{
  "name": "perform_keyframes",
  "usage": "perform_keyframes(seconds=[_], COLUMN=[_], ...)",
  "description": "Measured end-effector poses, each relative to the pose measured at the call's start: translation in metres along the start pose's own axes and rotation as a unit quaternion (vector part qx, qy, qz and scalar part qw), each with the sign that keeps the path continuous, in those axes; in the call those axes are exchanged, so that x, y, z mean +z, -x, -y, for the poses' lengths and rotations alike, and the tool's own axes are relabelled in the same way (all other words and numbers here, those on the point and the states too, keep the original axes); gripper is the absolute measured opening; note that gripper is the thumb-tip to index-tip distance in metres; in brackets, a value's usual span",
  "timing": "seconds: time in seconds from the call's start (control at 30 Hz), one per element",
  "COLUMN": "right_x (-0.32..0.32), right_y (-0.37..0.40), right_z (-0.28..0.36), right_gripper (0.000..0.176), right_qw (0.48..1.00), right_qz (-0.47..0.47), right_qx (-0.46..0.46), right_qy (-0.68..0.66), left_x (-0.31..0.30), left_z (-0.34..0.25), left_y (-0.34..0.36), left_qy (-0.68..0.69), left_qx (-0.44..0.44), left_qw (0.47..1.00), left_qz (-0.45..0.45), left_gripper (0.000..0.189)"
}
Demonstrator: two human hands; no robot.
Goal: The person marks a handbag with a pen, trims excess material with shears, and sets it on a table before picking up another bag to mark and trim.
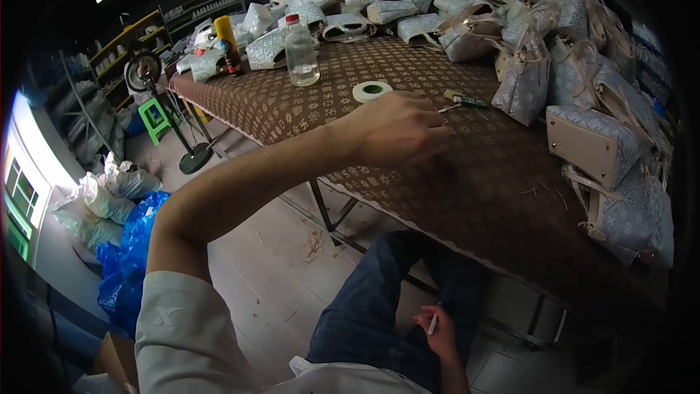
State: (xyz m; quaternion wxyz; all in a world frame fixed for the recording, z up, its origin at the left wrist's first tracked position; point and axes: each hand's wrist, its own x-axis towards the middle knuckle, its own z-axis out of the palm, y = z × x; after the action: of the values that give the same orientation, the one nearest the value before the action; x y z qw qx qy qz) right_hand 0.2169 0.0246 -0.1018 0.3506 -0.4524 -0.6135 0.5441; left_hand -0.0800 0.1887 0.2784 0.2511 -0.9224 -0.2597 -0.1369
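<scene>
My left hand [405,130] is over the brown patterned cloth on the table, its fingers curled and a little blurred; whatever they hold, if anything, is hidden. A roll of white tape [362,93] lies just beyond that hand, beside the wrist. To the right of the knuckles lie a small green tube [470,101] and a thin white-tipped stick [449,108]. Low by my lap, my right hand [442,334] is closed around a short white stick [433,323], too small to name more exactly.
Pale patterned handbags [525,76] are heaped along the table's back and right side. A clear bottle with a red cap [301,55] and a yellow-topped spray can [227,44] stand farther left. Beyond the cloth-covered table [292,113] are a fan [144,71] and green stool [154,118].
</scene>
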Motion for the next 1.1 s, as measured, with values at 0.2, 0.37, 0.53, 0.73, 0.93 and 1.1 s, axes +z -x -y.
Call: perform_keyframes(seconds=[0.2,0.37,0.53,0.73,0.93,1.1], right_x=[-0.005,0.004,0.019,0.013,0.037,0.039], right_y=[0.004,-0.002,-0.013,-0.036,-0.092,-0.086], right_z=[-0.011,0.003,0.024,0.005,-0.002,-0.007], right_gripper=[0.025,0.023,0.022,0.024,0.025,0.026], right_qw=[1.000,0.996,0.997,0.987,0.986,0.982], right_qz=[-0.005,0.008,-0.055,-0.149,-0.135,-0.099], right_qx=[-0.010,0.008,0.034,0.066,0.069,0.097], right_qy=[0.018,0.085,0.045,0.012,0.063,0.124], left_x=[-0.012,0.028,0.037,0.021,0.036,0.090], left_z=[0.050,0.109,0.230,0.374,0.481,0.514], left_y=[0.152,0.311,0.444,0.514,0.525,0.532], left_qy=[0.034,0.141,0.054,-0.126,-0.078,0.147], left_qx=[-0.382,-0.589,-0.726,-0.787,-0.794,-0.727], left_qw=[0.831,0.692,0.554,0.444,0.471,0.576], left_qz=[-0.403,-0.393,-0.404,-0.409,-0.376,-0.344], left_gripper=[0.027,0.040,0.062,0.093,0.090,0.048])
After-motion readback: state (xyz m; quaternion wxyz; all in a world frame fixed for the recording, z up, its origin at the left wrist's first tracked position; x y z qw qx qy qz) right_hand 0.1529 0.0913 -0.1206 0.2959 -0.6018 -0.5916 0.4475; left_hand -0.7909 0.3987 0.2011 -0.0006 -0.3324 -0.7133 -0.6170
